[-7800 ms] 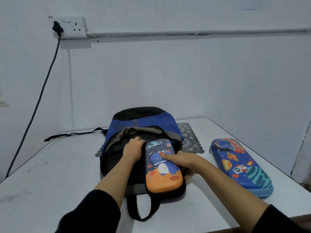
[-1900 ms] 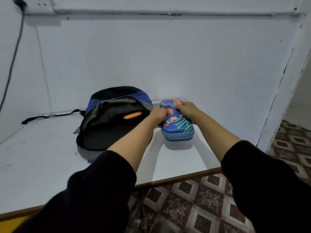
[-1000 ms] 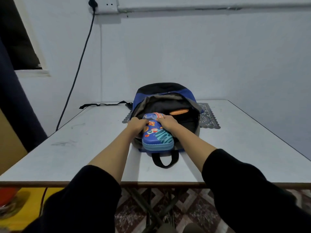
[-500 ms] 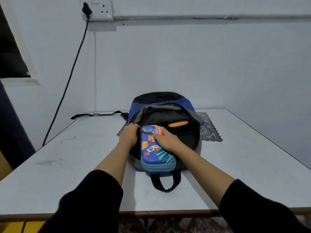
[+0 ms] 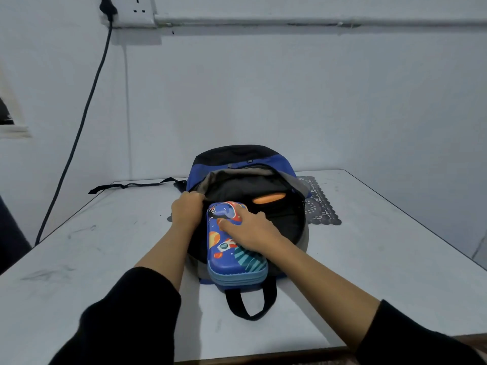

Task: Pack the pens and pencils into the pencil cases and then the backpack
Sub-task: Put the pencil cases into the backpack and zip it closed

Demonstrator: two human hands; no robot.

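While the left hand grips the left rim of the backpack, the right hand clasps the blue pencil case. The case lies half inside the gaping mouth, its near end overhanging the lower edge. Dark open space lies to its right, before an orange case.

"From where did the camera look?"

"From the person's head, forward and down along both forearms, which came in from the bottom corners."

"How near?"

"At arm's reach. The left hand at the bag and the right hand on the case sat at frame centre."

"How wide?"

"Wide-angle. The table filled the lower half, its near edge along the bottom right. The wall faced the lens across the upper half, with a socket at upper left."
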